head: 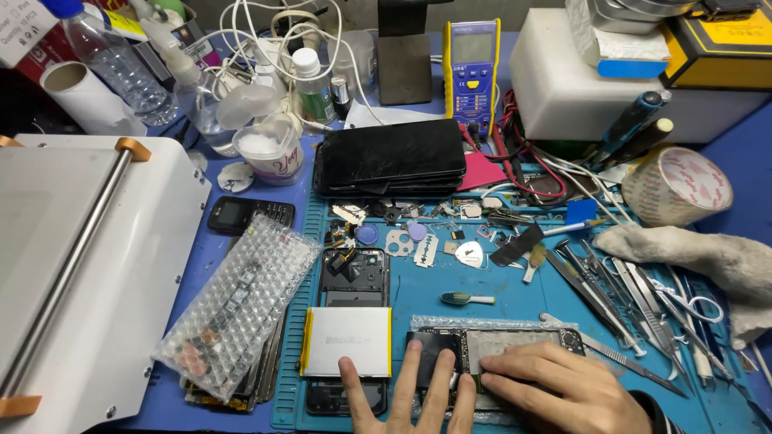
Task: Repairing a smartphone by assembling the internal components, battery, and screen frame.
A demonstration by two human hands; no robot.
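Fingers of the left hand (410, 398) spread flat and the right hand (563, 390) press a circuit board (515, 341) on the cluttered blue mat (498, 281).

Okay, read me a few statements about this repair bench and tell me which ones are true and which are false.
1. Both hands rest on the circuit board near the front edge: left hand, right hand. True.
2. The yellow multimeter lies by the person's hands. False: it stands at the back of the bench.
3. A bubble-wrap bag lies left of the opened phone. True.
4. The tape roll sits at far left. False: it is at right.
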